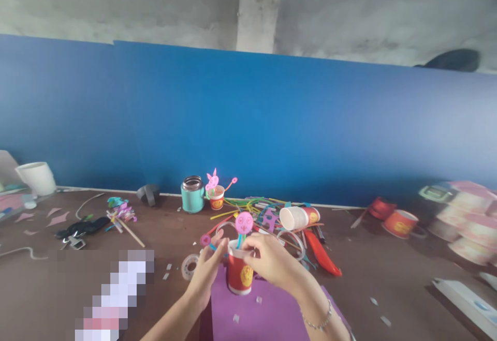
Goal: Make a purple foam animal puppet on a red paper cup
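Observation:
A red paper cup [237, 278] with a gold emblem and white rim stands on purple paper [256, 315]. Out of it rise blue stems with a pink round face [244, 223] on top. A pink disc [205, 240] on a blue stem sticks out to the left, partly behind my fingers. My left hand [207, 271] is beside the cup's left side, fingers stretched up and apart; whether it touches the cup is unclear. My right hand [274, 259] pinches the cup's right rim, fingertips at the opening and thumb outside.
Behind lie coloured pipe cleaners [256, 205], a similar decorated cup [216, 198], a teal jar [192, 196] and tipped-over cups [295, 218]. A tape roll [190, 267] lies left, a red balloon-like piece [324, 258] right. A blue partition [248, 123] borders the table.

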`<state>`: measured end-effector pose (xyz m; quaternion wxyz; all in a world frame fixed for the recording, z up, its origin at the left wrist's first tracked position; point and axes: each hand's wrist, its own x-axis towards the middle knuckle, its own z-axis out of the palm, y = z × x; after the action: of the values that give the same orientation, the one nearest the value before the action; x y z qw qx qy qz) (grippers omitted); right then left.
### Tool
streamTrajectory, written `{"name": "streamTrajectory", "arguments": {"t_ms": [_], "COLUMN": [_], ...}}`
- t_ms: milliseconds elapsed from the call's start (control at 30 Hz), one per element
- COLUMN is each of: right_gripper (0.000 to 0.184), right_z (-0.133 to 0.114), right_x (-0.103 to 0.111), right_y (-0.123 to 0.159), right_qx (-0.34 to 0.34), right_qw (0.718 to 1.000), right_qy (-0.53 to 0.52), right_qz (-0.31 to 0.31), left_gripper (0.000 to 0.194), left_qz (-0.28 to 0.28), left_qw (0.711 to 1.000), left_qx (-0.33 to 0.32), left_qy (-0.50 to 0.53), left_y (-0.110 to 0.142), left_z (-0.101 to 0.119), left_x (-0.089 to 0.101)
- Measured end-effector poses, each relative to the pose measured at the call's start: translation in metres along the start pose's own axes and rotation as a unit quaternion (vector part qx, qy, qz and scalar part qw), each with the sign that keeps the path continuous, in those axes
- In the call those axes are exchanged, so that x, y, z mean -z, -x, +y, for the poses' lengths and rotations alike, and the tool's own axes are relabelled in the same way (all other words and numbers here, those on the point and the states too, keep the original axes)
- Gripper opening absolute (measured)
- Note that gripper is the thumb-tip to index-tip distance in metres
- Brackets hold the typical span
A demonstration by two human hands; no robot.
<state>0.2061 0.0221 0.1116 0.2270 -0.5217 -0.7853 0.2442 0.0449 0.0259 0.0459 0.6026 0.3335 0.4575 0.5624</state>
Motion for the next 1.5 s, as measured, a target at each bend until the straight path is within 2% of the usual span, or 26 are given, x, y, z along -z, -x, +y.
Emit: {"name": "streamTrajectory", "arguments": {"t_ms": [67, 167, 233, 333, 433, 467, 567, 633, 700, 767, 867, 933, 1033, 1167, 1333, 1500], "right_gripper": [0.018, 0.027, 0.028, 0.024, 0.018, 0.019, 0.037, 0.042, 0.036, 0.031, 0.036, 0.044, 0.053, 0.055, 0.050, 0.042], "right_z": [-0.001, -0.001, -0.001, -0.001, 0.004, 0.006, 0.016, 0.022, 0.027, 0.031, 0.036, 0.036, 0.034, 0.033, 0.036, 0.027], "right_x": [-0.003, -0.006, -0.006, 0.002, 0.015, 0.018, 0.024, 0.024, 0.020, 0.015, 0.006, 0.000, -0.007, -0.012, -0.014, -0.021], "right_y": [-0.002, -0.004, -0.004, -0.004, -0.003, -0.002, 0.000, -0.001, -0.005, -0.010, -0.018, -0.021, -0.022, -0.022, -0.022, -0.021], "right_qx": [0.032, 0.062, 0.079, 0.086, 0.040, 0.010, -0.082, -0.110, -0.109, -0.114, -0.135, -0.134, -0.121, -0.115, -0.120, -0.100], "right_qw": [0.999, 0.996, 0.994, 0.987, 0.982, 0.984, 0.993, 0.993, 0.991, 0.985, 0.964, 0.946, 0.924, 0.918, 0.923, 0.921], "right_qy": [0.011, 0.009, -0.013, -0.055, -0.090, -0.097, -0.074, -0.051, -0.071, -0.119, -0.200, -0.270, -0.354, -0.378, -0.366, -0.374], "right_qz": [0.038, 0.056, 0.067, 0.120, 0.162, 0.148, 0.050, 0.012, 0.018, 0.053, 0.113, 0.122, 0.082, 0.037, 0.023, -0.036], "left_gripper": [0.053, 0.064, 0.069, 0.069, 0.068, 0.069, 0.071, 0.071, 0.071, 0.070, 0.067, 0.065, 0.062, 0.062, 0.057, 0.039], "left_qz": [-0.046, -0.127, -0.158, -0.147, -0.119, -0.115, -0.111, -0.110, -0.112, -0.123, -0.144, -0.156, -0.179, -0.189, -0.144, -0.120], "left_qw": [0.998, 0.990, 0.984, 0.984, 0.984, 0.984, 0.983, 0.983, 0.983, 0.982, 0.981, 0.980, 0.977, 0.975, 0.979, 0.986], "left_qx": [-0.001, -0.005, -0.004, -0.009, -0.022, -0.025, -0.030, -0.025, -0.016, -0.010, -0.006, -0.007, -0.008, -0.005, -0.024, -0.022], "left_qy": [0.031, 0.068, 0.078, 0.097, 0.127, 0.134, 0.145, 0.146, 0.143, 0.143, 0.134, 0.123, 0.113, 0.112, 0.146, 0.118], "left_y": [0.000, -0.001, -0.004, -0.010, -0.016, -0.017, -0.018, -0.017, -0.016, -0.015, -0.013, -0.011, -0.009, -0.010, -0.016, -0.019], "left_z": [0.004, 0.009, 0.010, 0.010, 0.007, 0.006, 0.003, 0.002, 0.002, 0.002, 0.004, 0.005, 0.005, 0.004, 0.009, 0.019], "left_x": [-0.003, -0.008, -0.011, -0.012, -0.010, -0.009, -0.006, -0.004, -0.004, -0.003, -0.003, -0.004, -0.004, -0.003, -0.002, 0.001]}}
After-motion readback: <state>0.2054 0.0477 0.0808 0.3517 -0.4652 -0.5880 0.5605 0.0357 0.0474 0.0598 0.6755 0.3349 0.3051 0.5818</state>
